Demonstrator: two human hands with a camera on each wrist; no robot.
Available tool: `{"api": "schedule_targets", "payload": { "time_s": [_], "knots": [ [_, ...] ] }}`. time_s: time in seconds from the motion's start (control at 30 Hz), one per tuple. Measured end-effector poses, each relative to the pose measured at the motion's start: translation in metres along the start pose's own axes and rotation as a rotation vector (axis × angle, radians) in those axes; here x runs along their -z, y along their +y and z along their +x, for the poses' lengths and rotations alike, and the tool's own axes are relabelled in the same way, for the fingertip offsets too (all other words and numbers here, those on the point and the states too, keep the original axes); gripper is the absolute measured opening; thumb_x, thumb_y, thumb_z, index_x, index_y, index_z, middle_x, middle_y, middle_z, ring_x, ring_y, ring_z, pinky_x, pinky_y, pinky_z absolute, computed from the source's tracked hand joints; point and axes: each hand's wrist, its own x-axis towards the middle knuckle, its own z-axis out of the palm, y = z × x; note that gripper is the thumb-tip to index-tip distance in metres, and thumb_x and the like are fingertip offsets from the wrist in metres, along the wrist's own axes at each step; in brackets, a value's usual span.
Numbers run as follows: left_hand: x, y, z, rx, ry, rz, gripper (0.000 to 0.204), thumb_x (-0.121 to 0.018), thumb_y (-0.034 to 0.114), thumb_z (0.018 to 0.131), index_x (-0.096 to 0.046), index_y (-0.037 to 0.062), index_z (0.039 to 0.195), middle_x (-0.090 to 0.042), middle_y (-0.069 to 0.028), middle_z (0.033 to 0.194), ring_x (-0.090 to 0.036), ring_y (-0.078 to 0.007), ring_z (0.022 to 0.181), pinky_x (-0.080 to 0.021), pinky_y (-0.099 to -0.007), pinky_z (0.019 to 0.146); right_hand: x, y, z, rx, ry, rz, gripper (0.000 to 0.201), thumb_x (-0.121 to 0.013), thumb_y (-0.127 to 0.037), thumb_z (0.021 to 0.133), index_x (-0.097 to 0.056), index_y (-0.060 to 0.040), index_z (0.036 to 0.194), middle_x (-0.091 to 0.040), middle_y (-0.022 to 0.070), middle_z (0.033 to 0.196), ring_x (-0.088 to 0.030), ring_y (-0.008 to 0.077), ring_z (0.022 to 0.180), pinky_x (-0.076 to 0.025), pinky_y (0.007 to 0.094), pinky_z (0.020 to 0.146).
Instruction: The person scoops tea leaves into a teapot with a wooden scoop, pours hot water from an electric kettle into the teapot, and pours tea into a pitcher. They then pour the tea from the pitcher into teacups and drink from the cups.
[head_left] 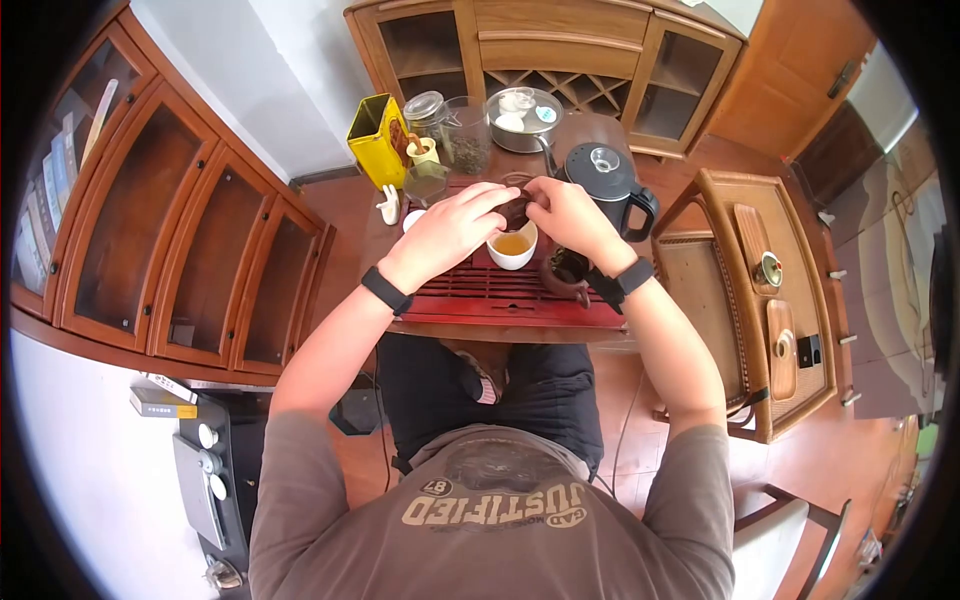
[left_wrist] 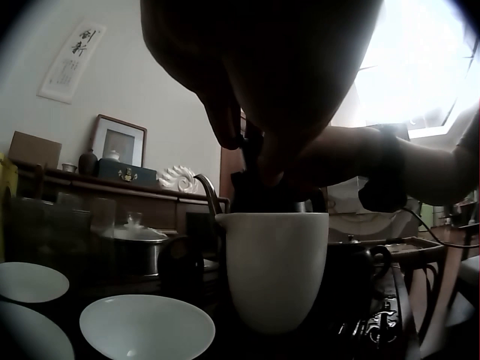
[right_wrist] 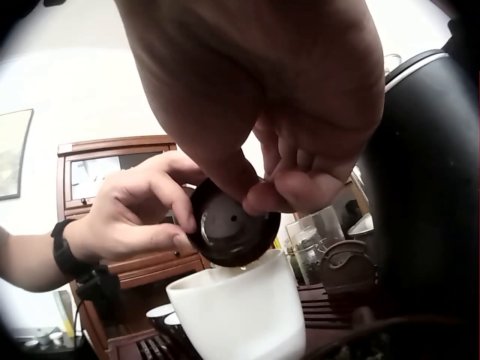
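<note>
Both hands hold a small dark brown round piece (right_wrist: 232, 221) over a white pitcher (head_left: 513, 262) with amber liquid in it. In the right wrist view the left hand (right_wrist: 139, 206) grips its left edge with thumb and fingers, while the right hand (right_wrist: 262, 97) pinches its upper right side. The piece is tilted, close above the rim of the pitcher (right_wrist: 244, 319). In the head view the left hand (head_left: 455, 230) and right hand (head_left: 577, 217) nearly meet. An uncovered brown teapot (head_left: 566, 288) with dark leaves stands beside the pitcher, by the right wrist.
A black kettle (head_left: 600, 172) stands behind the right hand. Toward the back left are a yellow tin (head_left: 372, 140), a glass jar (head_left: 426, 112) and a steel pot (head_left: 525, 135). Small white cups (left_wrist: 146, 326) are left of the pitcher on the slatted red tray (head_left: 500, 312).
</note>
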Motion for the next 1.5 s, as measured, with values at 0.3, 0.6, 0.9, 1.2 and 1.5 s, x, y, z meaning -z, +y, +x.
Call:
{"api": "schedule_targets", "payload": {
  "time_s": [0.3,0.6,0.9,1.2,1.5],
  "knots": [
    [-0.011,0.008,-0.005,0.157,0.138,-0.281,0.017,-0.072,0.005,0.092,-0.068,0.0040,0.108,-0.063,-0.0119,0.136,-0.063,-0.0319,0.122,-0.056,-0.0395,0.100,-0.013,0.003,-0.014,0.036,0.147,-0.007,0.026,-0.069,-0.012,0.086,-0.069,0.0033,0.107,-0.073,0.0186,0.079,-0.072,0.0346,0.075,-0.058,0.0405,0.074],
    [-0.005,0.000,-0.007,0.186,0.177,-0.059,0.032,-0.070,0.012,0.096,-0.067,0.0030,0.126,-0.070,-0.0159,0.117,-0.067,-0.0354,0.108,-0.055,-0.0423,0.093,-0.015,-0.007,-0.027,0.158,0.267,-0.080,0.027,-0.070,-0.010,0.087,-0.063,-0.0021,0.112,-0.071,0.0141,0.081,-0.071,0.0337,0.076,-0.057,0.0425,0.071],
    [-0.007,-0.004,-0.008,0.342,0.192,-0.295,0.032,-0.071,0.012,0.098,-0.068,0.0019,0.127,-0.071,-0.0161,0.115,-0.070,-0.0301,0.101,-0.057,-0.0374,0.088,-0.007,-0.010,-0.024,0.131,0.254,0.069,0.025,-0.071,-0.008,0.092,-0.068,0.0014,0.114,-0.072,0.0148,0.079,-0.072,0.0309,0.074,-0.056,0.0386,0.070],
    [0.004,-0.007,-0.005,0.594,0.151,-0.773,0.032,-0.066,0.012,0.104,-0.065,-0.0014,0.134,-0.071,-0.0080,0.118,-0.067,-0.0134,0.103,-0.055,-0.0305,0.094,0.006,-0.037,-0.023,0.116,0.260,0.102,0.030,-0.071,-0.011,0.095,-0.070,0.0027,0.122,-0.070,0.0138,0.079,-0.067,0.0255,0.071,-0.053,0.0352,0.069],
    [0.023,0.011,0.003,0.591,0.275,-0.862,0.036,-0.068,0.019,0.104,-0.065,-0.0043,0.131,-0.071,-0.0072,0.112,-0.069,-0.0122,0.095,-0.056,-0.0277,0.085,0.007,-0.042,-0.025,-0.031,0.229,0.314,0.033,-0.070,-0.017,0.100,-0.068,0.0048,0.125,-0.073,0.0112,0.084,-0.065,0.0125,0.070,-0.053,0.0283,0.067]
  ]
}}
